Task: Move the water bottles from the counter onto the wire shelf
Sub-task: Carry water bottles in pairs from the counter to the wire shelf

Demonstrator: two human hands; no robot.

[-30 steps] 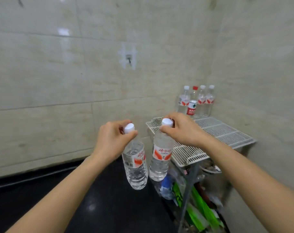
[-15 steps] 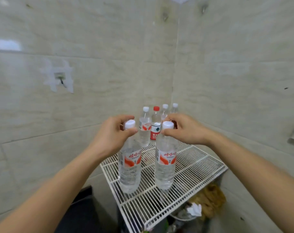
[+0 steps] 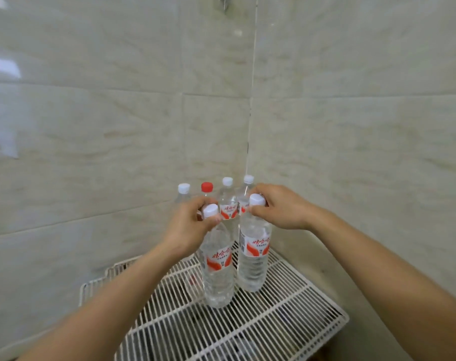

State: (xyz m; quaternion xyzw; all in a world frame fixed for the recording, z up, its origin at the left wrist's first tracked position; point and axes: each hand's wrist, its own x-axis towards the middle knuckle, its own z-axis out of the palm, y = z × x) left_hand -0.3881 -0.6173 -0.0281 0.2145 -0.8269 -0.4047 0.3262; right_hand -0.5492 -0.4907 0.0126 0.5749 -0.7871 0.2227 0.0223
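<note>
My left hand point(image 3: 190, 225) grips the neck of a clear water bottle point(image 3: 217, 269) with a white cap and a red and white label. My right hand point(image 3: 276, 209) grips the neck of a second such bottle point(image 3: 253, 259). Both bottles hang upright over the white wire shelf point(image 3: 247, 327), their bases at or just above the wires near its middle. Behind them, several bottles point(image 3: 228, 201) stand in a row in the back corner of the shelf; one has a red cap point(image 3: 206, 187). My hands hide the lower parts of that row.
Beige tiled walls meet in a corner point(image 3: 250, 126) right behind the shelf. The shelf's front part point(image 3: 195, 334) is bare wire. Dark shapes show blurred under the wires. The counter is out of view.
My view turned from the black counter to the shelf. Both hands carried their bottles over the shelf and further back toward the row in the corner.
</note>
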